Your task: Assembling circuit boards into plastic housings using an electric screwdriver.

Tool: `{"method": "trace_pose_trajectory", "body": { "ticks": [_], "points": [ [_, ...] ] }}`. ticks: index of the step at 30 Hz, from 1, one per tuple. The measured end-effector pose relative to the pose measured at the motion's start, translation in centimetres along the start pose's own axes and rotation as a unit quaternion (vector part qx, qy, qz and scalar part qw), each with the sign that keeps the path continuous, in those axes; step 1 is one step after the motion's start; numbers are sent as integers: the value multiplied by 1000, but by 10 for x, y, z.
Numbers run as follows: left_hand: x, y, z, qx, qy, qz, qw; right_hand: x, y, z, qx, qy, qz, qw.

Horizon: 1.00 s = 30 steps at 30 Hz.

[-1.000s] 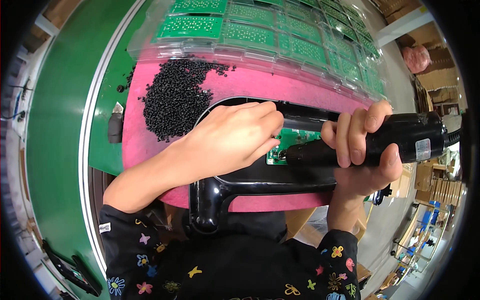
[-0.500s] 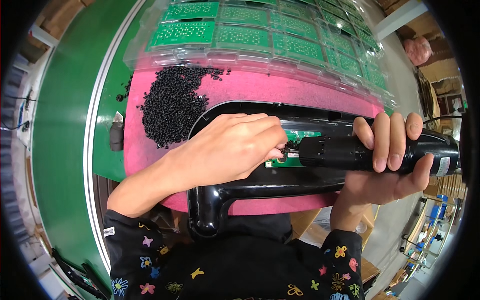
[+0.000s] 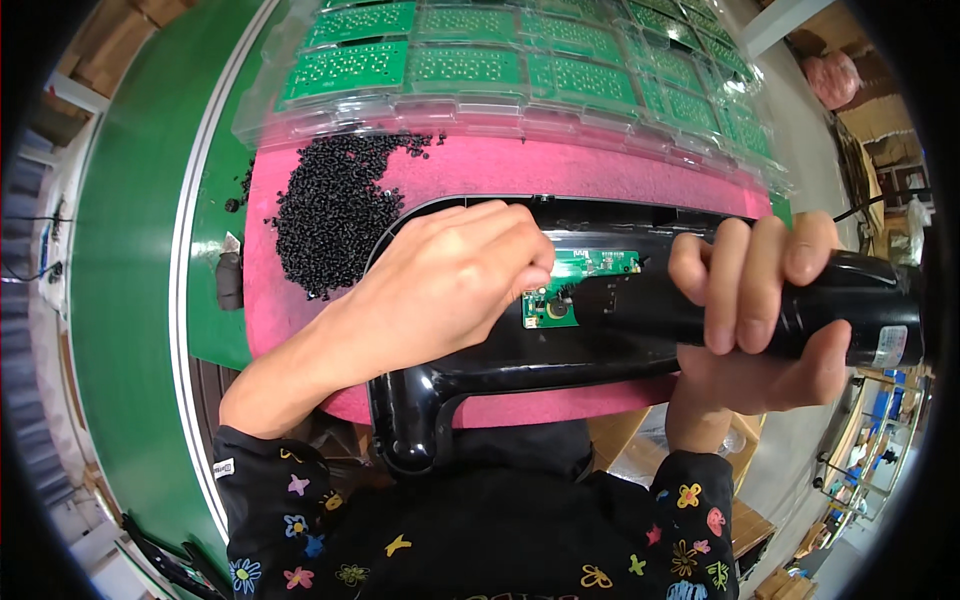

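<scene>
A black, L-shaped plastic housing (image 3: 530, 375) lies open side up in front of me, with a green circuit board (image 3: 545, 312) inside it. My left hand (image 3: 450, 275) is over the housing's left part, fingers pinched together at the board's edge. Whatever those fingertips hold, if anything, is hidden. My right hand (image 3: 760, 290) grips a black electric screwdriver (image 3: 650, 305), lying nearly level above the housing. Its front end points left toward the board. Small dark bits show by the tip, too unclear to name.
Loose small black parts (image 3: 335, 215) form a pile on the pink mat (image 3: 460, 165). Clear plastic trays (image 3: 450, 110) of green circuit boards stand along the back. A dark wrapped object (image 3: 230, 280) lies on the green table at the left.
The screwdriver and my right hand have shifted slightly left, and the tool's front is tilted differently. My left hand has drawn a little left. More of the circuit board shows now.
</scene>
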<state>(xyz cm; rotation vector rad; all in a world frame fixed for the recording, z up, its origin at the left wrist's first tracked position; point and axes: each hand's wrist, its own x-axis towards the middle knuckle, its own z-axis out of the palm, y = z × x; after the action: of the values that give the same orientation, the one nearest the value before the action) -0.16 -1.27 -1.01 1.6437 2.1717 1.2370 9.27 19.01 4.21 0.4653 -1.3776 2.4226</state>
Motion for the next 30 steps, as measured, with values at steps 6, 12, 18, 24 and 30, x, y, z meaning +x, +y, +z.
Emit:
{"method": "trace_pose_trajectory", "body": {
  "ticks": [6, 12, 18, 24, 30],
  "points": [
    [4, 4, 0, -22, 79, -90, 993, 0, 3, 10, -84, 4, 53, 995],
    [-3, 3, -2, 2, 53, -87, 995, -3, 13, 23, -119, 11, 99, 988],
    [-5, 0, 5, 35, 61, -26, 997, 1, 14, 23, -38, -133, 129, 982],
    [-9, -3, 5, 28, 88, -6, 996, 6, 22, 30, -43, -134, 141, 980],
    [-11, -7, 7, 22, 64, 24, 997, 0, 20, 29, -61, -142, 104, 983]
  ]
}}
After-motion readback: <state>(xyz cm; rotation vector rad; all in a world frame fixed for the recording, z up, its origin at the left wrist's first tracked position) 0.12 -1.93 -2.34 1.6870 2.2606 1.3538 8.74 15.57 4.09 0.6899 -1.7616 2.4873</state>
